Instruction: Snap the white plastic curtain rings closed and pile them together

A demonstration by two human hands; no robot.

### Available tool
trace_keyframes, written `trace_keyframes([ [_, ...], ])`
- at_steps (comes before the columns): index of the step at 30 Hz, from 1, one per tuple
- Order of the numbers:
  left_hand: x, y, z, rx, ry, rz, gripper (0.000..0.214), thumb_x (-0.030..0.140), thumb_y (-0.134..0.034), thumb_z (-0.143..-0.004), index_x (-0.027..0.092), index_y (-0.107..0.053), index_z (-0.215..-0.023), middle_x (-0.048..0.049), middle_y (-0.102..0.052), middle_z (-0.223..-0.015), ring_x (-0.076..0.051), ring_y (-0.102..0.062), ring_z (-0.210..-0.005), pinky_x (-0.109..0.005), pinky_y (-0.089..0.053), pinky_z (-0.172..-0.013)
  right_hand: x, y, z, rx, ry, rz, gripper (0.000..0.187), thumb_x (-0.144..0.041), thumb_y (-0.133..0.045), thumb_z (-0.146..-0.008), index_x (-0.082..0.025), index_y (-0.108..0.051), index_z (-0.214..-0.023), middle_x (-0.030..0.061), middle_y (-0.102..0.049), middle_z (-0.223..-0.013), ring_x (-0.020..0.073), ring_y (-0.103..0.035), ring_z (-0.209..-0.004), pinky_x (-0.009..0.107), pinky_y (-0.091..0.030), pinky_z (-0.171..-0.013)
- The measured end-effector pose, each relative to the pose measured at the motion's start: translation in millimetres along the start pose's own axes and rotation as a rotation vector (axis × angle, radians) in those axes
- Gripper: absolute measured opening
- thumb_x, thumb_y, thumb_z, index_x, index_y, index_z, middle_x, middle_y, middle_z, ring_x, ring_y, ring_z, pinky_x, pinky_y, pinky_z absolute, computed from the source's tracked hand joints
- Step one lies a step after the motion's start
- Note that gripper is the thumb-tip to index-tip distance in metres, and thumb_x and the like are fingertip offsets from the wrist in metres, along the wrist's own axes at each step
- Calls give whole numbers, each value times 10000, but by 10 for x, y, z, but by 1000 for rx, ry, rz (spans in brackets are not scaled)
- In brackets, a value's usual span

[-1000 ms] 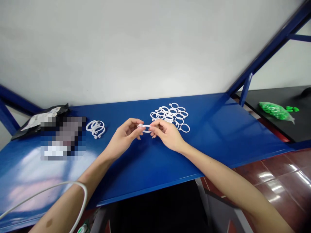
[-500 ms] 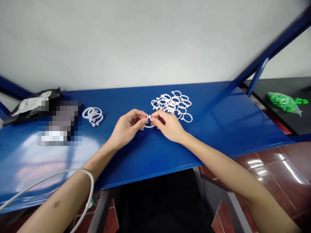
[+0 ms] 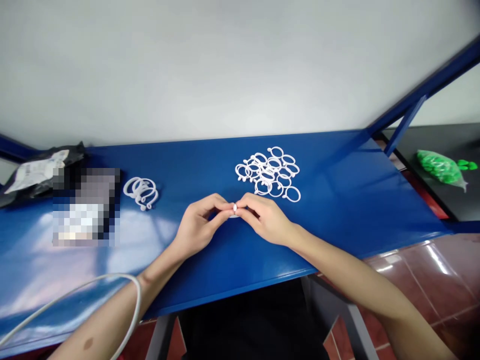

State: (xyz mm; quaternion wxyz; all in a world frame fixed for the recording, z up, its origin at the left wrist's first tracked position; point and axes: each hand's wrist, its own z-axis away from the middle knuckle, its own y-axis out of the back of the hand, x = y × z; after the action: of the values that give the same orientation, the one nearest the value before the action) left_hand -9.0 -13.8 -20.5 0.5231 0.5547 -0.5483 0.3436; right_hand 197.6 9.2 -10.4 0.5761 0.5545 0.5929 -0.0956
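My left hand (image 3: 198, 226) and my right hand (image 3: 270, 220) meet above the table's middle, thumb and forefinger of each pinched on one white plastic curtain ring (image 3: 235, 207). Its knobbed end shows between the fingertips. A short bit of the loop shows beneath them, while fingers hide most of it. Just beyond my right hand lies a loose pile of similar white rings (image 3: 276, 189), each with a small knob. Farther off to the left of my left hand, a smaller cluster of white rings (image 3: 137, 189) lies overlapping.
The blue table (image 3: 210, 290) stands against a pale wall. At its left lie a black package (image 3: 37, 172) and a blurred-out object (image 3: 88, 205). A white cable (image 3: 67, 290) crosses over my left forearm. A bag of green pieces (image 3: 440, 167) rests on the dark table at right.
The two white ends of the ring, earlier side by side between the fingertips, now look like one piece. Less of the loop shows. The view has shifted slightly, and both hands appear lower.
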Motion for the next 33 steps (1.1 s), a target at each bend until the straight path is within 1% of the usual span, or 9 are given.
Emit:
trace_keyframes([
  [6, 59, 82, -36, -116, -52, -151, 94, 277, -661, -962, 211, -725, -939, -19, -746, -887, -135, -703, -791, -246, -548, -733, -19, -23, 21, -2, 7, 135, 162, -262, -523, -1061, -185, -660, -1020, 26, -710, -922, 117, -644, -718, 239, -476, -625],
  [9, 68, 214, -97, -142, -112, -422, 158, 320, -621, -981, 236, -731, -1059, -45, -755, -1041, -180, -715, -927, -301, -556, -840, 6, 9, -7, 47, 48, 270, 179, -295, -537, -1060, -187, -673, -1015, 27, -727, -919, 121, -668, -721, 242, -494, -627],
  [12, 66, 455, -161, 99, -125, -897, 243, 348, -578, -990, 218, -734, -1122, -105, -736, -1117, -275, -683, -1035, -427, -515, -956, 57, 156, -50, 206, 55, 444, 172, -291, -557, -1048, -190, -683, -988, 34, -737, -923, 133, -688, -774, 248, -523, -668],
  [14, 63, 646, -184, 284, 1, -1184, 329, 377, -546, -993, 161, -715, -1175, -174, -714, -1125, -348, -653, -1051, -491, -499, -932, 113, 294, -71, 349, -15, 582, 168, -270, -554, -1042, -182, -685, -984, 49, -734, -937, 151, -694, -821, 258, -532, -679],
  [18, 13, 951, -161, 319, 293, -1460, 466, 434, -538, -973, 79, -661, -1249, -259, -688, -1116, -428, -623, -1020, -504, -491, -797, 256, 505, -77, 431, -245, 833, 200, -315, -570, -1019, -163, -698, -1000, 97, -696, -1030, 202, -687, -845, 266, -475, -540],
  [22, -103, 1060, -116, 223, 297, -1449, 337, 319, -477, -986, 129, -679, -1177, -202, -743, -936, -406, -621, -956, -487, -444, -776, 323, 538, -78, 436, -310, 842, 220, -345, -569, -1012, -171, -704, -1017, 107, -673, -1056, 231, -683, -897, 269, -473, -519],
  [27, -72, 995, -160, 327, 140, -1316, 318, 315, -449, -998, 156, -691, -1131, -176, -750, -959, -359, -627, -955, -480, -443, -838, 254, 423, -97, 485, -133, 720, 170, -297, -574, -1015, -183, -699, -1022, 103, -670, -1048, 227, -679, -959, 319, -580, -677],
  [30, 40, 834, -186, 352, 83, -1018, 306, 368, -503, -988, 188, -677, -1164, -113, -742, -968, -267, -660, -878, -397, -496, -814, 170, 273, -82, 389, 9, 597, 144, -258, -567, -1016, -188, -682, -1069, 94, -675, -1045, 218, -682, -965, 343, -605, -736],
  [33, 103, 596, -159, 222, 135, -607, 330, 445, -567, -968, 218, -648, -1194, -60, -749, -965, -206, -693, -821, -317, -528, -732, 98, 84, -48, 229, 26, 401, 235, -266, -552, -1022, -203, -619, -1238, 107, -657, -1210, 204, -700, -975, 340, -618, -730],
])
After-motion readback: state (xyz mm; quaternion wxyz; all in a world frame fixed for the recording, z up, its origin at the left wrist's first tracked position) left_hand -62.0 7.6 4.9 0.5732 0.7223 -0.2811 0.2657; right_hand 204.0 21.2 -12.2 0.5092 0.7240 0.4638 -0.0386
